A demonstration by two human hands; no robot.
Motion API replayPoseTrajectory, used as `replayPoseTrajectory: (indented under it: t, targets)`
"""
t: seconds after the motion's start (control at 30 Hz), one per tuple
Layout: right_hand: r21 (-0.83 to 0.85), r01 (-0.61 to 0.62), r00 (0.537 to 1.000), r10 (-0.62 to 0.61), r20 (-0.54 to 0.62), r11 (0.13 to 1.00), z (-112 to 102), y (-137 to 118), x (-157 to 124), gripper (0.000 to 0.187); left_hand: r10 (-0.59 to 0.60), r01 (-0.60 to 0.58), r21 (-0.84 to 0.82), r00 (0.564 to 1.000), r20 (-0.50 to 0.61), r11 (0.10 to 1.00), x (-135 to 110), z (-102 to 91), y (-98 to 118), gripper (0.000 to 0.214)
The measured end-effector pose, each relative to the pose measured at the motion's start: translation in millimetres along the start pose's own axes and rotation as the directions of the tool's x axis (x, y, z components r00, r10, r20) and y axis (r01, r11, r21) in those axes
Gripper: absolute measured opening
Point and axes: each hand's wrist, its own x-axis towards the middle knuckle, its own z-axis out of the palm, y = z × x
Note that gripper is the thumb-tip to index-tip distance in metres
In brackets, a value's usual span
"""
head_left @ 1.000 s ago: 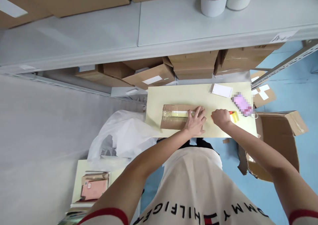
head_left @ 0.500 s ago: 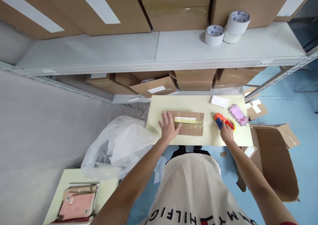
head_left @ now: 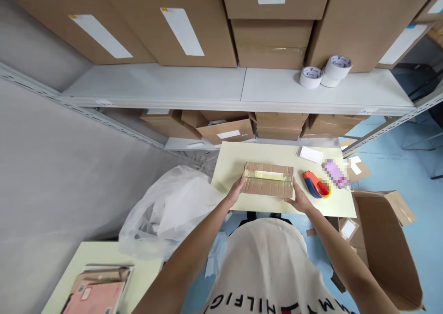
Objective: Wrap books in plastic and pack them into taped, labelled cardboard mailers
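A taped cardboard box (head_left: pixel 266 188) with a pale label strip on top is gripped at its two ends over the table (head_left: pixel 228 154). My left hand (head_left: pixel 236 190) closes on its left end, and my right hand (head_left: pixel 299 198) closes on its right end with the thumb along the near edge. Some of the fingers are hidden by the box. Just right of my right hand, the red and blue tape dispenser (head_left: pixel 315 184) with a yellow-edged roll lies on the table.
A white card (head_left: pixel 310 154) and a blurred purple item (head_left: pixel 335 173) lie at the table's right. Tape rolls (head_left: pixel 311 77) and cartons (head_left: pixel 273 44) stand on the shelf. A plastic bag (head_left: pixel 166 208) bulges at left. An open carton (head_left: pixel 391 244) stands at right.
My right hand has let go of the tape dispenser and taken the box's right end. My left hand has moved from the box's top to its left end. The view has shifted.
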Motion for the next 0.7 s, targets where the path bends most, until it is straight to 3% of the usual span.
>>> replayPoseTrajectory:
  t: [0.13,0.2,0.3,0.5,0.57,0.7]
  targets:
    - [0.254,-0.093,0.995,0.099,-0.011,0.963,3,-21,19,0.099,0.043,-0.031,-0.127,0.995,0.09,0.991,4,-15.3,4,0.086]
    - [0.281,-0.126,0.99,0.139,-0.026,0.951,1,-31,30,0.086,0.057,-0.048,-0.137,0.996,0.064,0.989,7,-26.0,7,0.082]
    - [0.325,-0.203,0.97,0.234,-0.059,0.923,2,-43,48,0.072,-0.013,0.014,-0.095,1.0,0.014,0.995,13,-39.8,8,0.07]
    - [0.252,-0.442,0.865,0.483,-0.132,0.861,9,-55,80,0.059,-0.156,0.157,-0.028,0.987,0.026,0.987,30,-45.5,5,0.043]
    - [0.271,-0.439,0.863,0.486,-0.14,0.857,11,-56,84,0.055,-0.149,0.15,-0.022,0.988,0.04,0.988,38,-44.1,4,0.04]
    - [0.385,-0.358,0.901,0.423,-0.095,0.851,20,-54,85,0.055,-0.134,0.134,0.008,0.99,0.042,0.991,51,-43.5,1,0.034]
